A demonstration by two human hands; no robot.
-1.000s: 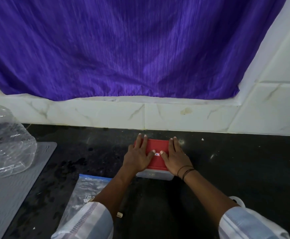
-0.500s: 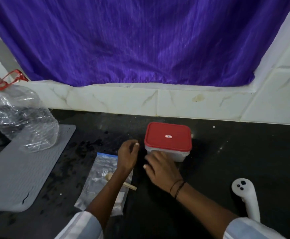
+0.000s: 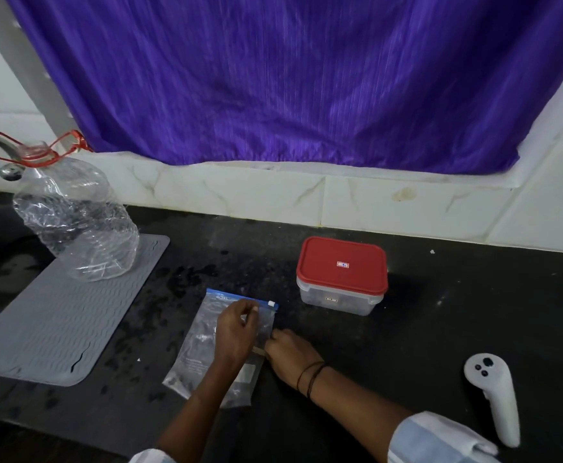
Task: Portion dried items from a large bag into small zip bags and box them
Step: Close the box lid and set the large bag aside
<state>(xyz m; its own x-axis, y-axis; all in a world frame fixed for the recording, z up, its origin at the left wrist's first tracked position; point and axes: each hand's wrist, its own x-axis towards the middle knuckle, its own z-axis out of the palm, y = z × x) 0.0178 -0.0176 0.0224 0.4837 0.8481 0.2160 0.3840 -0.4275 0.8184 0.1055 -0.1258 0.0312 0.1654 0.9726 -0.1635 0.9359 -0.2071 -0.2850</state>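
On the dark speckled stone surface (image 3: 440, 322) in front of me lies a clear plastic zip bag with a blue slider strip (image 3: 203, 342), flat, its sealed end pointing away. My left hand (image 3: 236, 332) rests on top of the bag, fingers curled near the blue strip; it looks as if the fingertips pinch the film there, though the blur leaves me unsure. My right hand (image 3: 290, 352) sits at the bag's right edge with fingers curled down; I cannot tell if it grips a small pale stick-like item between the two hands or only touches the surface. Two dark bands circle that wrist.

Behind and to the right of the bag, apart from it, stands a clear rectangular plastic box with a red lid (image 3: 342, 274), lid on. Far left, a crumpled clear plastic water jug with a red handle (image 3: 76, 222) sits on the back of a grey ribbed mat (image 3: 56, 322). At the right edge a white handheld controller (image 3: 494, 396) lies on the surface. A purple curtain (image 3: 273, 78) hangs over the white tiled wall (image 3: 357, 202).
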